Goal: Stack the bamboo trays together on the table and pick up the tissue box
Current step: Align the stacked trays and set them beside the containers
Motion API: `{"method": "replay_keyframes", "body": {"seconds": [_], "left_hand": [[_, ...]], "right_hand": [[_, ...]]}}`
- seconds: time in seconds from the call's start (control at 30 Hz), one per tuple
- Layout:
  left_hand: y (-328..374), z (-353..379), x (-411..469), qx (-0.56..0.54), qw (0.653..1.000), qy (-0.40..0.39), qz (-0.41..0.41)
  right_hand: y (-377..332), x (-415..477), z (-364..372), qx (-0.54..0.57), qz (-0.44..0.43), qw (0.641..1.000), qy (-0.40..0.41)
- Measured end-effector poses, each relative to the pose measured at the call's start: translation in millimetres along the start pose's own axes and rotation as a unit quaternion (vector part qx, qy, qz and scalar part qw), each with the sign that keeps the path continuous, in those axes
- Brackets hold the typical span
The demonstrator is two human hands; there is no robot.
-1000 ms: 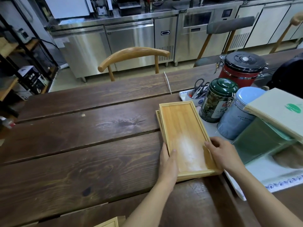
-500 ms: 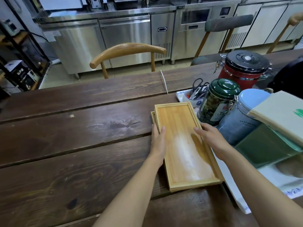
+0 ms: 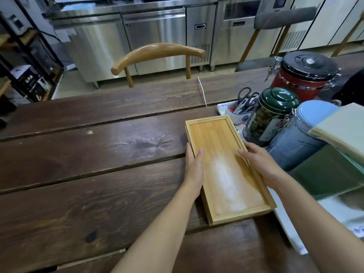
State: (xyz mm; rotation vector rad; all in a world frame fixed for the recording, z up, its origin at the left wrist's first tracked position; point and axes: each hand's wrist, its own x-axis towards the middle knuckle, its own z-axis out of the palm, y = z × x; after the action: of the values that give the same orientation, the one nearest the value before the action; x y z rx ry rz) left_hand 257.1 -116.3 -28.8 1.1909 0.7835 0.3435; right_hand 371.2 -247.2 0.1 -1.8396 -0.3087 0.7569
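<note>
The stacked bamboo trays (image 3: 226,166) lie on the dark wooden table (image 3: 98,154), the top tray sitting almost flush on the one beneath. My left hand (image 3: 194,166) presses against the stack's left long edge, thumb over the rim. On the opposite long edge rests my right hand (image 3: 258,162), fingers curled over the rim. A green tissue box (image 3: 331,170) stands just right of my right hand, with pale paper sheets (image 3: 342,127) lying over it.
A blue-lidded jar (image 3: 301,138), a green-lidded jar (image 3: 269,117) and a red canister (image 3: 303,75) crowd the table right of the trays. A bowl with scissors (image 3: 242,109) sits behind them. A wooden chair (image 3: 157,58) stands at the far edge.
Both hands slid from the near end of the trays up along the long sides. The offset between the upper and lower tray has closed, leaving the stack nearly aligned.
</note>
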Motion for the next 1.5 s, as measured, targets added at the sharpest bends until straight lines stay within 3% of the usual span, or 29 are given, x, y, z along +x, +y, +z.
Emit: {"method": "replay_keyframes", "body": {"seconds": [0.83,1.07,1.17,1.3,1.4,1.5], "left_hand": [[-16,-3,-57,0.038,0.999,-0.024,-0.02],[-5,-25,-79,0.132,0.99,-0.049,-0.029],[6,-47,-91,0.248,0.966,-0.067,-0.003],[23,-89,-117,0.438,0.894,-0.053,0.072],[32,-129,-145,0.528,0.842,-0.009,0.112],[32,-168,-177,0.559,0.82,0.048,0.118]], "right_hand": [[22,-34,-6,-0.047,-0.024,0.999,-0.013],[20,-55,-13,-0.165,-0.019,0.986,-0.016],[10,-65,-7,-0.286,-0.014,0.958,0.022],[-6,-83,12,-0.413,-0.073,0.904,0.082],[-17,-99,34,-0.418,-0.098,0.901,0.062],[-21,-123,69,-0.442,-0.128,0.888,0.02]]}}
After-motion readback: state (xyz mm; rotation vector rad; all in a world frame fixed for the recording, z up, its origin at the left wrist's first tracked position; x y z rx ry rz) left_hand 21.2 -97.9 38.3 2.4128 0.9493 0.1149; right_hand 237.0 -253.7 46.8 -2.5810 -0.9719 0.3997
